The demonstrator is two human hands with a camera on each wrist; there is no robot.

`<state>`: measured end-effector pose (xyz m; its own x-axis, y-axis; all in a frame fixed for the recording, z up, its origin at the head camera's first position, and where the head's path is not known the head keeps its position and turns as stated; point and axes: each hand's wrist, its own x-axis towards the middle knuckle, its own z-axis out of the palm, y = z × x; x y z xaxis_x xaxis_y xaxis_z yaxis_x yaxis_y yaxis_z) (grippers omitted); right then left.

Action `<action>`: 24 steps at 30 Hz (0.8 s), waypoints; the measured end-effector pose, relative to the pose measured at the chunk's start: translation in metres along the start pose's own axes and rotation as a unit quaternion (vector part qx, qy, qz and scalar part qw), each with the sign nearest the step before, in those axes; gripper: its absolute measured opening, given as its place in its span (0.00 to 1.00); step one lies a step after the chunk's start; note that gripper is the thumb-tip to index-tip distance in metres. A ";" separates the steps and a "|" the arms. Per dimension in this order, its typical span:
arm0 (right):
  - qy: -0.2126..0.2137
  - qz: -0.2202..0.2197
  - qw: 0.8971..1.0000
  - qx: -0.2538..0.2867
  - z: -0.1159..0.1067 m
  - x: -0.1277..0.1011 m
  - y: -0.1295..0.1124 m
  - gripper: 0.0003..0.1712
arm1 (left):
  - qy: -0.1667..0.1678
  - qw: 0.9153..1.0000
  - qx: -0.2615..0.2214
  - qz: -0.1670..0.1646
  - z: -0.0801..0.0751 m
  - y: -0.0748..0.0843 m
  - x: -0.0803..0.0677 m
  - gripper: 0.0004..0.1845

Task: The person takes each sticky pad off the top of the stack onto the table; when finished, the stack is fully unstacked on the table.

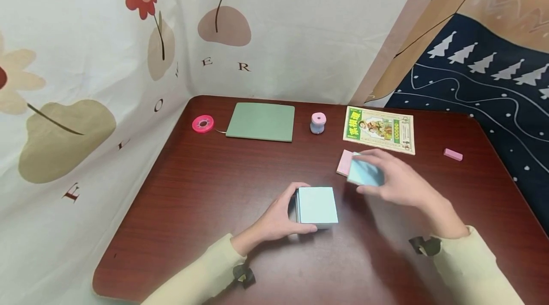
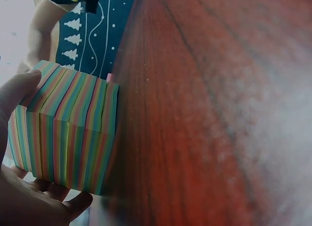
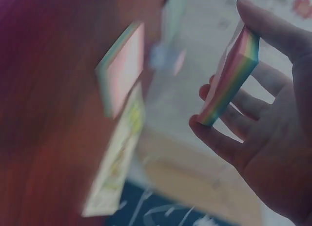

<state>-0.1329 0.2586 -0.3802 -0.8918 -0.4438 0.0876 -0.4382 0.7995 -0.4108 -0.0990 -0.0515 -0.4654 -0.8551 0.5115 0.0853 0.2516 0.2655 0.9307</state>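
Note:
My left hand (image 1: 278,217) grips a tall stack of sticky note pads (image 1: 317,205), thumb on the near side and fingers at the far side. Its top is pale blue, and striped rainbow edges of several pads show in the left wrist view. To the right, my right hand (image 1: 401,183) holds one sticky note pad (image 1: 364,172) by its edges, pale blue face up. The right wrist view shows this pad's rainbow edge raised off the table. Partly behind it, another sticky note pad (image 1: 344,162) with a pink top lies on the table.
Along the back of the brown table (image 1: 206,167) lie a pink tape roll (image 1: 203,124), a green notebook (image 1: 261,122), a pink-and-blue spool (image 1: 318,123) and a printed booklet (image 1: 379,129). A small pink block (image 1: 452,154) lies at the right. Patterned cloth hangs behind.

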 end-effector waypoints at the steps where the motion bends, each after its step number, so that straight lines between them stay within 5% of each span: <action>1: 0.004 0.013 1.000 -0.001 -0.001 -0.001 0.010 0.41 | 0.000 1.000 0.000 -0.002 0.000 0.000 0.000 0.45; 10: -0.031 0.113 0.993 0.011 0.011 -0.009 0.077 0.45 | 0.002 1.000 -0.009 -0.011 0.002 -0.002 0.002 0.47; 24: -0.060 0.113 0.992 0.004 0.031 -0.011 0.098 0.43 | -0.001 1.000 0.010 0.003 0.000 -0.001 0.000 0.45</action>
<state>-0.1622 0.3292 -0.4490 -0.9471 -0.2995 -0.1154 -0.2282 0.8811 -0.4142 -0.0995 -0.0513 -0.4667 -0.8527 0.5147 0.0897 0.2656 0.2792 0.9228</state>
